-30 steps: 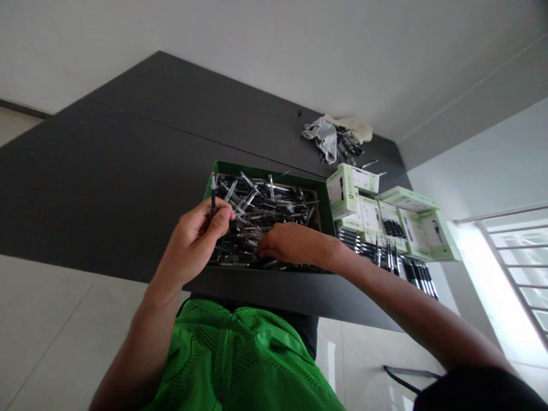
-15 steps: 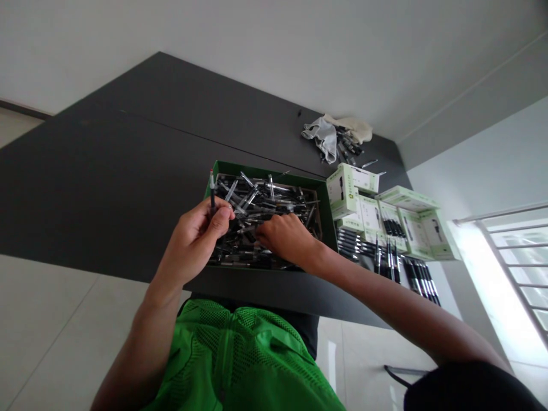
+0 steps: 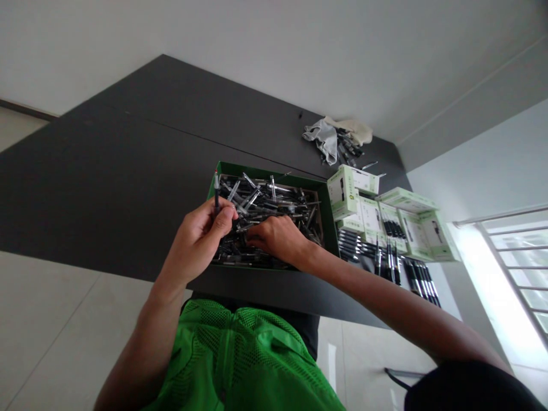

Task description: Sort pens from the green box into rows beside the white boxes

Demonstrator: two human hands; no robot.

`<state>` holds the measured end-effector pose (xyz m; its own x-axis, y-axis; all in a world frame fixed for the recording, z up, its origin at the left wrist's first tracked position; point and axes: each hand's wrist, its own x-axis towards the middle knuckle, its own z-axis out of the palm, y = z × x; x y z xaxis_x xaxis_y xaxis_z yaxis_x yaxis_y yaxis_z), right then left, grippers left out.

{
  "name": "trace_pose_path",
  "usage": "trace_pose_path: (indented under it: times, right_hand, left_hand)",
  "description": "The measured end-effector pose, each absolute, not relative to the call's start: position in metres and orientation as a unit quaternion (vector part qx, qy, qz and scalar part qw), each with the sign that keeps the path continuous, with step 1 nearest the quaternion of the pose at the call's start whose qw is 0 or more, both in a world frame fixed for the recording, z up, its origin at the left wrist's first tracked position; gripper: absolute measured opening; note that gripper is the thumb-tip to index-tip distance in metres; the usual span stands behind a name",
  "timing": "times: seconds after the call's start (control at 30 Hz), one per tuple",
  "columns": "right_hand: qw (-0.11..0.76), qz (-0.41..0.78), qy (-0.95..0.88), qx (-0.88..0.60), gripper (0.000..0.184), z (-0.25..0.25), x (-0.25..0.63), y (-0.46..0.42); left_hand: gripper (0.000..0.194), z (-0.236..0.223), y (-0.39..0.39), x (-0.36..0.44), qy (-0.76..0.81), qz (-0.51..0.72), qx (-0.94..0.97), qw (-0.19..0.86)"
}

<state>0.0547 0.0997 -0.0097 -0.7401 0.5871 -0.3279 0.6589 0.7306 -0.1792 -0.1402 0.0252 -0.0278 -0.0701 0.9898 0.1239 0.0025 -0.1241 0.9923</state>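
Note:
A dark pen (image 3: 216,197) with a clear, red-tipped end stands upright in my left hand (image 3: 201,234), which is closed around it at the left edge of a green box (image 3: 329,208). Loose black and clear pen parts (image 3: 278,197) fill the box in a jumble. My right hand (image 3: 278,237) reaches down among these parts near the middle of the box, fingers bent and pressed together. What its fingertips touch or hold is hidden.
To the right stand white-and-green cartons (image 3: 342,194), some holding pens. In front of them lie rows of black pens (image 3: 422,279). Pale gloves (image 3: 323,137) rest on more pens at the back of the dark table (image 3: 107,171). A wall borders the table's far side.
My right hand has shifted slightly left within the box, over the pen parts. My left hand keeps the pen upright, almost unmoved.

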Motion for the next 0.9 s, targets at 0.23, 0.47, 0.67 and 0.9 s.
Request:
trace_pose_path:
  times: [0.23,0.47,0.67,0.9]
  right_hand:
    - [0.171,-0.089,0.917,0.349,0.026,-0.004,0.044,0.092]
    - [0.183,-0.099,0.919,0.334,0.024,0.005,0.055,0.091]
    - [0.176,-0.139,0.912,0.342,0.020,0.013,0.073,0.099]
    - [0.198,-0.122,0.918,0.322,0.025,0.010,0.073,0.096]
  left_hand:
    - [0.028,-0.030,0.026,-0.142,0.486,0.545,0.521,0.442]
    - [0.029,-0.026,0.026,-0.141,0.491,0.537,0.524,0.443]
    - [0.030,-0.025,0.025,-0.141,0.489,0.537,0.525,0.444]
    - [0.030,-0.027,0.026,-0.141,0.488,0.535,0.524,0.448]
